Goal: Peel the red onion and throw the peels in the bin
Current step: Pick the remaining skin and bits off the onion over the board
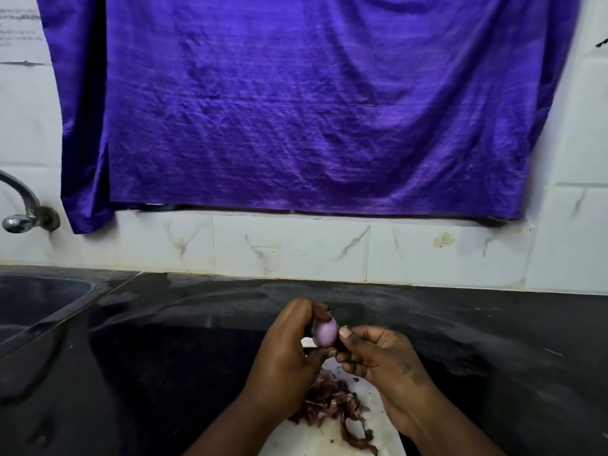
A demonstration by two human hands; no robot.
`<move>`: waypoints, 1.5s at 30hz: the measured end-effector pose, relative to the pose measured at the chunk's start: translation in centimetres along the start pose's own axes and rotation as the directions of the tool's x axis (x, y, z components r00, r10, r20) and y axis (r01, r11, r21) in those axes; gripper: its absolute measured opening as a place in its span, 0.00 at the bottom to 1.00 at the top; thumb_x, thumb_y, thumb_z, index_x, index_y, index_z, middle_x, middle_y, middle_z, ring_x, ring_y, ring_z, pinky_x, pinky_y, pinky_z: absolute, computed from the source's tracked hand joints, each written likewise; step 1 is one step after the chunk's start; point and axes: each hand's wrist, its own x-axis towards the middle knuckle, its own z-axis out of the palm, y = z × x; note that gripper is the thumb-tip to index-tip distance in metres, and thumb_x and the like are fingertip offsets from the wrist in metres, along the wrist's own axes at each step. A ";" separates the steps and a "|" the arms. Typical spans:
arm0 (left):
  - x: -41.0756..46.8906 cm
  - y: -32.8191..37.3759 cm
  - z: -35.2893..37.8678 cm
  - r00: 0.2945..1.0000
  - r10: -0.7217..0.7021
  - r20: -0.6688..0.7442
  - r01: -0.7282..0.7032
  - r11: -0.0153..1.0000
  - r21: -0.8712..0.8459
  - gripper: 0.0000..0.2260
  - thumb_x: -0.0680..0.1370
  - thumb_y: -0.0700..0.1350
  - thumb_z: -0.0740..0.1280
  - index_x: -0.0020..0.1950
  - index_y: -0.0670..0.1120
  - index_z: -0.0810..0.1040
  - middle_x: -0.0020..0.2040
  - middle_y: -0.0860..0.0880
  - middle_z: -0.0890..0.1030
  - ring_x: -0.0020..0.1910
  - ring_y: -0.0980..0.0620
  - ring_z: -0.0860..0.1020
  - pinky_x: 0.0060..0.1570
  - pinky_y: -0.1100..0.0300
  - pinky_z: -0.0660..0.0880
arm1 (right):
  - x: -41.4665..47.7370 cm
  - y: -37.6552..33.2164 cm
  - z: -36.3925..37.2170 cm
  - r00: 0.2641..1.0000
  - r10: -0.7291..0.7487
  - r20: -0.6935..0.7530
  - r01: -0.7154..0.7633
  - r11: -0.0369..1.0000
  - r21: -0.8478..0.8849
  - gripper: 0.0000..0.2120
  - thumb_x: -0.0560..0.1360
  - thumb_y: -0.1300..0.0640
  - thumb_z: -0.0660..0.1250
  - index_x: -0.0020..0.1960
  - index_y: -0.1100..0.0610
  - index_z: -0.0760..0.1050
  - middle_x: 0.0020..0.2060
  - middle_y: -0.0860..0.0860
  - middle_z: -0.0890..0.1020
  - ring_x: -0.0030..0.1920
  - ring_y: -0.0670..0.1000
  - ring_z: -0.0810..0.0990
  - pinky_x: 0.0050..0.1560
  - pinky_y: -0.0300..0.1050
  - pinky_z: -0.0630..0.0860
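Note:
A small red onion (325, 334), its pale purple flesh bare on the side facing me, is held above the dark counter. My left hand (289, 353) grips it from the left, fingers curled over its top. My right hand (378, 360) is at its right side, thumb tip against the onion and fingers curled under its lower end. A heap of dark red onion peels (332, 403) lies on a white board (312, 439) below my hands. No bin is in view.
The black stone counter (493, 357) runs across the frame, with a sink (36, 307) at the left and a metal tap (23, 209) on the tiled wall. A purple cloth (296, 110) hangs on the wall behind.

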 end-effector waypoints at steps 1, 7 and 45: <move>0.0 0.1 0.0 1.000 0.016 -0.001 -0.016 1.000 0.013 0.20 0.73 0.33 0.78 0.54 0.54 0.77 0.56 0.58 0.80 0.58 0.51 0.81 0.52 0.50 0.82 | 0.0 0.0 0.0 1.000 -0.003 0.003 0.003 1.000 0.000 0.09 0.75 0.58 0.74 0.47 0.64 0.86 0.42 0.64 0.87 0.39 0.54 0.83 0.43 0.44 0.81; -0.1 0.5 -0.2 0.999 0.039 0.001 -0.039 0.998 0.051 0.19 0.75 0.35 0.77 0.54 0.55 0.76 0.55 0.58 0.80 0.57 0.51 0.81 0.51 0.48 0.82 | 0.3 0.2 -0.1 1.000 -0.022 -0.006 0.022 0.999 -0.025 0.05 0.75 0.61 0.73 0.45 0.63 0.86 0.40 0.64 0.87 0.37 0.53 0.82 0.42 0.46 0.79; 0.1 2.2 0.2 0.913 -0.291 0.287 0.408 0.683 -0.606 0.18 0.74 0.43 0.73 0.60 0.37 0.75 0.48 0.50 0.87 0.49 0.50 0.86 0.51 0.56 0.84 | 0.1 -0.2 1.1 0.963 -0.248 -0.103 0.258 0.961 0.096 0.14 0.73 0.49 0.70 0.38 0.60 0.77 0.27 0.55 0.73 0.27 0.48 0.68 0.30 0.43 0.69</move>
